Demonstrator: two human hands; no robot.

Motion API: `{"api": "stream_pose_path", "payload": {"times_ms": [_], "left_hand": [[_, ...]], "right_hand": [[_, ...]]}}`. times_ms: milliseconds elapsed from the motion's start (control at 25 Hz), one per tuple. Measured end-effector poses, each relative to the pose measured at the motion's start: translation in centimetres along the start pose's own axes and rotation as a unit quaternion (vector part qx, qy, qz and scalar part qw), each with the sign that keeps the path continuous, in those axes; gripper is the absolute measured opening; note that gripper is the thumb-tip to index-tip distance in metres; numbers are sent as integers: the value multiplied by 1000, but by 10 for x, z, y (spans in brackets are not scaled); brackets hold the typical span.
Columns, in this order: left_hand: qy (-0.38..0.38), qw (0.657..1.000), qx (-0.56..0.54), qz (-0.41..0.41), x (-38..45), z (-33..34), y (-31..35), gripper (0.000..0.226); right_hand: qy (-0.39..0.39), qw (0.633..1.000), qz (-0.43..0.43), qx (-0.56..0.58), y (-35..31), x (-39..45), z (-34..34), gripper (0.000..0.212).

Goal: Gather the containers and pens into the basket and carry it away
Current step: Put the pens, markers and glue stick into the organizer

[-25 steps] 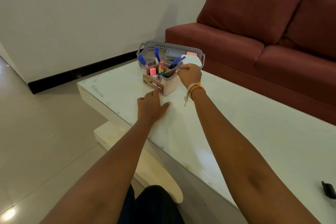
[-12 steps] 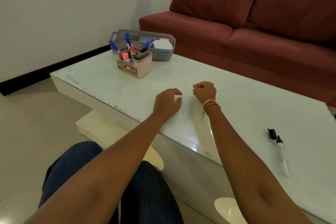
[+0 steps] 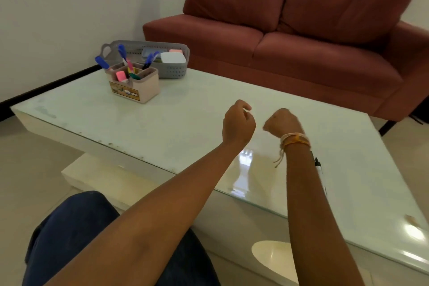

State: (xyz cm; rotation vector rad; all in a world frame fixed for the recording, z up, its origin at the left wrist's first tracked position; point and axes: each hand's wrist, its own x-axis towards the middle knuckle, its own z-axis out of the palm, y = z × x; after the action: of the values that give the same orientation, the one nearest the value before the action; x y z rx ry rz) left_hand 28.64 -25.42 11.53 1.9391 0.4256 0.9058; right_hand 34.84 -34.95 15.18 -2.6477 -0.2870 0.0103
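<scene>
Left grip [image 3: 238,123] and right grip [image 3: 282,122] curled, empty, over mid bench [image 3: 162,127]; I judge I'm between picks. Basket [image 3: 173,71] far left, pen holder [image 3: 144,90] just near of it. Marker [image 3: 318,165] half hidden behind my right forearm.

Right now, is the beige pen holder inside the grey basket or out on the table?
Out: the pen holder stands on the table in front of the grey basket, not inside it.

Table [image 3: 185,123] top: glass, glossy, smooth. Basket [image 3: 173,71]: perforated plastic, matt. Holder [image 3: 148,87]: plastic, matt. Sofa [image 3: 301,53]: cloth, matt, fuzzy. Floor [image 3: 34,158]: tiles w/ slight sheen.
</scene>
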Motion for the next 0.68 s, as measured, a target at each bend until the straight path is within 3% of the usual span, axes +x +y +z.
{"api": "stream_pose_path", "payload": {"times_ms": [80,160,240,320,440,520,680], "left_hand": [[-74,997,-12,-18,-21,25,-1,23],[-183,983,-13,-4,-38,48,4,25],[-282,953,91,63,-52,66,7,38],[-335,901,216,170,-56,75,11,47],[-375,851,264,256,-55,82,17,37],[-375,854,254,254,-54,84,20,30],[-335,908,180,175,-48,69,14,19]], "right_hand": [[-62,996,65,-28,36,-8,-37,46],[-121,985,94,-73,60,-22,-62,48],[-193,966,119,-127,76,-33,-68,47],[-259,945,148,-132,86,-39,-66,42],[-297,931,161,-140,91,-38,-66,23],[-323,919,160,-160,88,-37,-67,12],[-359,909,142,-156,76,-36,-68,24]]}}
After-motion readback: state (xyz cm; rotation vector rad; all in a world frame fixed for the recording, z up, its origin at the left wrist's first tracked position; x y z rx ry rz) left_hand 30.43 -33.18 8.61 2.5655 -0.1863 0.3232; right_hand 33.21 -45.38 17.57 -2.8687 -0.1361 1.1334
